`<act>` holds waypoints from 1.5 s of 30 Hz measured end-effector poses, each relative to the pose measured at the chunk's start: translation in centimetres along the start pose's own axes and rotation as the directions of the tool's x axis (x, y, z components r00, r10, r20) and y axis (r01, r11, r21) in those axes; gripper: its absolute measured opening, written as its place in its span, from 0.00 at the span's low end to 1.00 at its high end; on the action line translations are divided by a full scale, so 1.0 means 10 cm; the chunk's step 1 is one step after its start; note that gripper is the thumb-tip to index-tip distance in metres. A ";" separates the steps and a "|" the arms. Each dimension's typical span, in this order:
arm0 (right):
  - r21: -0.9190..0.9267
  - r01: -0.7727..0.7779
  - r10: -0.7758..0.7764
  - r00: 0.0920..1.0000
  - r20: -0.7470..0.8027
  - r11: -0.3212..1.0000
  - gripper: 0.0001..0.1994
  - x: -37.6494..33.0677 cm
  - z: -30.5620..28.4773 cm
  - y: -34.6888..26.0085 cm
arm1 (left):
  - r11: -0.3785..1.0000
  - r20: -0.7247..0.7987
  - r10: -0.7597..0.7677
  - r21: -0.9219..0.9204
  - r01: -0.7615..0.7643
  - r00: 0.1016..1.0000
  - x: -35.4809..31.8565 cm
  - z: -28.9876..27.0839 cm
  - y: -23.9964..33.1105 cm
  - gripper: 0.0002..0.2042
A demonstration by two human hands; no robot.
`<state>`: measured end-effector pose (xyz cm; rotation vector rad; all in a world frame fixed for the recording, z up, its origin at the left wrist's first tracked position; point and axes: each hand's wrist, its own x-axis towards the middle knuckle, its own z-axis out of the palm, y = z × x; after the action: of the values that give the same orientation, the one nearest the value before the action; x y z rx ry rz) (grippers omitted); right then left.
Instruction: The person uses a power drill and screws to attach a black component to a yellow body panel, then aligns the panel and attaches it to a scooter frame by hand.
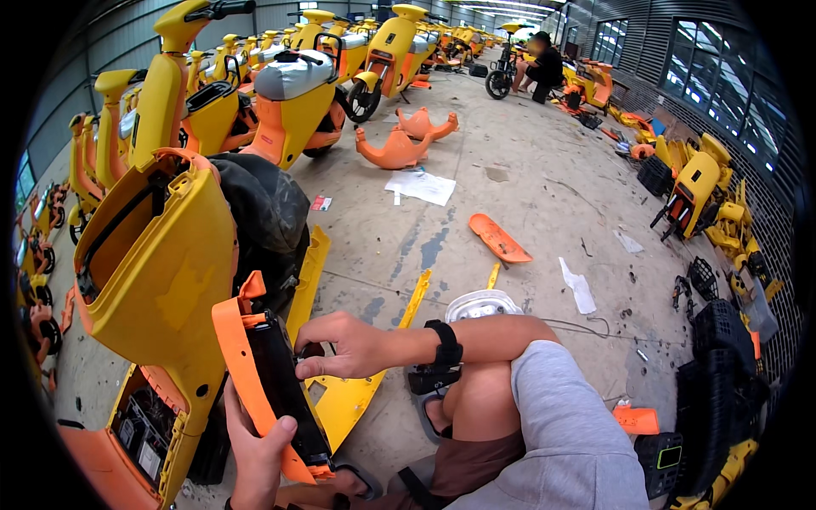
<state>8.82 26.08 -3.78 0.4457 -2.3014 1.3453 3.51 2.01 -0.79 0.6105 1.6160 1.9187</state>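
Where two hands [258, 459] [350, 344] work, one panel [241, 361] tilts; beyond, two shells [395, 153] [427, 126].

The scooter part [231, 340] sits in the left hand [262, 446], and the right hand [344, 344] is at its right side. A scooter body [161, 255] stands to the left of them. Panel strips [361, 404] lie on the floor [527, 170], and one goes under the right hand. Farther ahead, a sheet of paper [425, 187] lies in front of two curved pieces [395, 151]. A mudguard [500, 238] is nearer and to the right of the paper, with a torn scrap [578, 286] to its right. Lots of scooters [395, 51] stand at the far left. Way ahead, a person [541, 72] crouches to the right of a small bike [501, 72]. Along the right wall [786, 174], under the windows [718, 76], is a pile of scooter parts [735, 225].
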 end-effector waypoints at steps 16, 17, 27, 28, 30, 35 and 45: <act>0.057 0.045 -0.045 0.999 -0.010 0.997 0.22 0.00 0.00 -0.03 | 0.997 0.009 0.037 0.070 -0.038 0.999 -0.01 0.01 0.02 0.52; 0.060 0.042 -0.042 0.999 -0.008 0.997 0.22 -0.01 -0.01 -0.04 | 0.996 0.013 0.036 0.076 -0.037 0.999 -0.01 0.02 0.02 0.52; -0.133 0.139 -0.153 0.983 -0.104 0.981 0.22 0.05 0.05 -0.03 | 0.998 0.014 0.055 0.040 -0.055 0.998 -0.01 -0.09 -0.01 0.49; -0.178 0.223 -0.242 0.966 -0.092 0.958 0.21 0.03 -0.02 0.01 | 0.999 0.037 0.008 0.051 -0.010 0.999 0.02 -0.08 -0.02 0.49; -0.134 0.123 -0.133 0.989 -0.071 0.983 0.22 -0.03 -0.07 -0.01 | 0.999 0.094 0.009 0.032 -0.012 0.996 0.06 -0.09 -0.04 0.49; -0.029 -0.028 0.024 0.993 -0.116 0.999 0.14 0.02 -0.02 -0.12 | 0.984 0.134 -0.110 -0.127 0.127 0.985 0.07 -0.18 0.00 0.44; 0.254 -0.241 0.279 0.952 -0.128 0.937 0.16 -0.04 -0.07 -0.02 | 0.914 0.216 -0.239 -0.278 0.294 0.947 0.11 -0.26 -0.04 0.39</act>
<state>9.35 26.67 -3.54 0.0948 -2.1299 1.7269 1.00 0.90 -1.66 0.3943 1.1882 1.8033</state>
